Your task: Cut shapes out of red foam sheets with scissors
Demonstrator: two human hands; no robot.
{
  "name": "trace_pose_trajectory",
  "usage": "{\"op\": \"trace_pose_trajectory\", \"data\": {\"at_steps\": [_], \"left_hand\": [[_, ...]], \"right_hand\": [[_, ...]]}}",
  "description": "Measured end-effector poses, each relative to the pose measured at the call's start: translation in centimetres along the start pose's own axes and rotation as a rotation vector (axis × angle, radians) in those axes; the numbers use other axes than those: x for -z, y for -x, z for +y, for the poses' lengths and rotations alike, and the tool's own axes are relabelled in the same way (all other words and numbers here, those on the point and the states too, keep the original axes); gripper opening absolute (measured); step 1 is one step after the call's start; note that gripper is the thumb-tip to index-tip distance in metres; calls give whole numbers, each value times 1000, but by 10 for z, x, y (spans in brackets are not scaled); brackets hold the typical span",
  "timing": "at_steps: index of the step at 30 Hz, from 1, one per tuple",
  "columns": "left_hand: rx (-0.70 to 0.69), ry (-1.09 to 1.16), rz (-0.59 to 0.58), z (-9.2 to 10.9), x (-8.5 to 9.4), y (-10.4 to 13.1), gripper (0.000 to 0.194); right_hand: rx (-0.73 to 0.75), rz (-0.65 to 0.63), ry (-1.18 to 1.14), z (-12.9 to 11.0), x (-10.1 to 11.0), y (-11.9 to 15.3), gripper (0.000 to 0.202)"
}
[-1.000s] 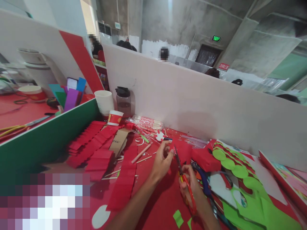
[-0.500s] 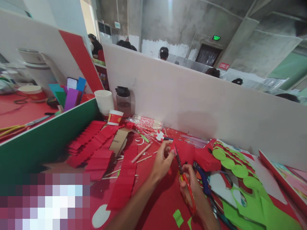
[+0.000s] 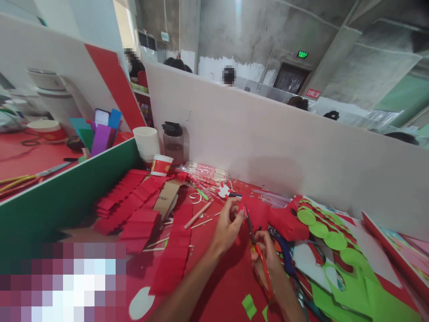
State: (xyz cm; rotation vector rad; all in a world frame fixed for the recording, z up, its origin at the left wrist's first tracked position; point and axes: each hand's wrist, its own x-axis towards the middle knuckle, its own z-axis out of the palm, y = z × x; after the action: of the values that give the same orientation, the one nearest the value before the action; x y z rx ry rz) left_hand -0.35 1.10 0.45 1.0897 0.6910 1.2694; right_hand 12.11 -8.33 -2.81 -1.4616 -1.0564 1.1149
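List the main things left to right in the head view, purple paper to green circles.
Purple paper → white cup → bottle → pink stick → left hand → orange scissors → green circles.

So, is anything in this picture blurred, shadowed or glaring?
Head view: coarse blocks hide the lower-left corner; a soft shadow falls on the white partition, and darker shade on the red tabletop; a pale streak brightens the concrete wall at the top; the left hand, right hand and scissors look fairly clear.
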Motion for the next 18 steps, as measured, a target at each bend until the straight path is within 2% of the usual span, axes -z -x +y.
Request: {"op": "trace_pose_trajectory", "data": {"at_steps": [5,9,18], "left_hand": [[2,42,-26,-4,0,0,30],[10,66,26,-5,-1,1,33],[10,164,-88,3,-3,2,30]], "right_hand": [[-1,-2,15,9,2,-4,52],[21,-24,-12,11,2,-6,52],[68,-50,99,0,3,1,56]]}}
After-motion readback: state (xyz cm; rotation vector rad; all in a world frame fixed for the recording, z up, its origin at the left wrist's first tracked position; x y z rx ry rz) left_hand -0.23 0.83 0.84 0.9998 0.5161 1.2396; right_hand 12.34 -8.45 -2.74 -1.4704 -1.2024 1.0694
